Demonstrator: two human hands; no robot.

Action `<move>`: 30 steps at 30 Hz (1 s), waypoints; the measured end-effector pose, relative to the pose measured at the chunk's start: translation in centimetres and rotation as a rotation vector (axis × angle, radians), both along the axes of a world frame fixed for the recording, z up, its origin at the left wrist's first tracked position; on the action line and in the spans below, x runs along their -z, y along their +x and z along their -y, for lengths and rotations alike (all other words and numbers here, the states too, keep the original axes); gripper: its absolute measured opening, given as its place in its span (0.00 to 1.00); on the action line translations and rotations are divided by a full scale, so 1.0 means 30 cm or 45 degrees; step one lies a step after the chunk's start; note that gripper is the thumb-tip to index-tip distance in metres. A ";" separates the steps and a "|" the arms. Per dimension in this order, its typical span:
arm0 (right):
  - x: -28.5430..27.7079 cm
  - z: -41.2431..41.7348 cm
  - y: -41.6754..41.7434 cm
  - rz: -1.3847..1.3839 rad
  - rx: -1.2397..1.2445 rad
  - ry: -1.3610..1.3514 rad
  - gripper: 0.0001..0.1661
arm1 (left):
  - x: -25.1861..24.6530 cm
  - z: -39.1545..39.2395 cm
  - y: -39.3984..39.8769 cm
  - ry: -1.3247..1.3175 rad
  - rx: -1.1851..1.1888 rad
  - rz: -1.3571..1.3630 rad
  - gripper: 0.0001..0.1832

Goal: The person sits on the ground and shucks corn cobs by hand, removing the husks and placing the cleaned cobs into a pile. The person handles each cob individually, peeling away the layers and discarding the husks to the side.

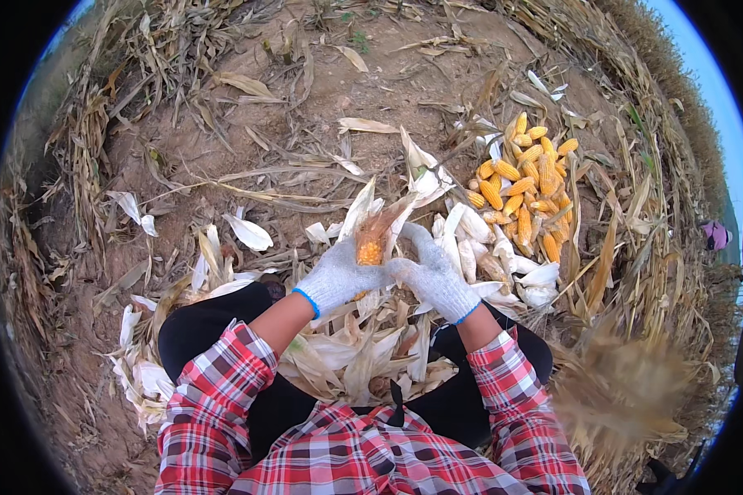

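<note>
My left hand (340, 275), in a pale knitted glove with a blue cuff, is wrapped around an ear of corn (369, 252). Orange kernels and brown silk (376, 226) show at the ear's top, where the husk is parted. My right hand (432, 275), gloved alike, has its thumb against the ear and its bent fingers at the pale husk (400, 224) on the right side; the fingertips are partly hidden. Loose husks (359, 352) lie between my folded legs, below both hands.
Bare yellow cobs (523, 185) are heaped on the ground at the right. Ears still in pale husks (480, 250) lie nearer, by my right hand. Dry stalks (600, 247) line the right side. A blurred tan clump (631, 383) is at lower right. A person (715, 235) is at the far right.
</note>
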State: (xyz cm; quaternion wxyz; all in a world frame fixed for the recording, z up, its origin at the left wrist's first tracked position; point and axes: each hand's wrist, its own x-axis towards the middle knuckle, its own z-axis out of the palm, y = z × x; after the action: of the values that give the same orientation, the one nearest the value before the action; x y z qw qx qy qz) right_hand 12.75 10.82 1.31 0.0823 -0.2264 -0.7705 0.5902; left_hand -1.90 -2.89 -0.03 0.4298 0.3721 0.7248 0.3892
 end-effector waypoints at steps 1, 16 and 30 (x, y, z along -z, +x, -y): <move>0.008 0.016 -0.018 -0.024 0.046 -0.116 0.36 | -0.002 -0.006 0.009 0.020 0.052 -0.014 0.39; -0.016 0.024 -0.051 0.094 0.300 -0.840 0.16 | -0.058 -0.001 0.017 -0.217 0.276 -0.061 0.41; 0.155 0.036 0.027 0.210 0.120 -0.688 0.15 | -0.030 0.029 0.028 -0.313 0.508 -0.666 0.35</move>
State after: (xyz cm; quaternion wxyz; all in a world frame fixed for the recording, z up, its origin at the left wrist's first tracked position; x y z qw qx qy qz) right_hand 13.55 9.75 -3.33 -0.0166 -0.3228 -0.5781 0.7492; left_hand -1.05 -3.76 0.89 0.3388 0.5391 0.7648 0.0988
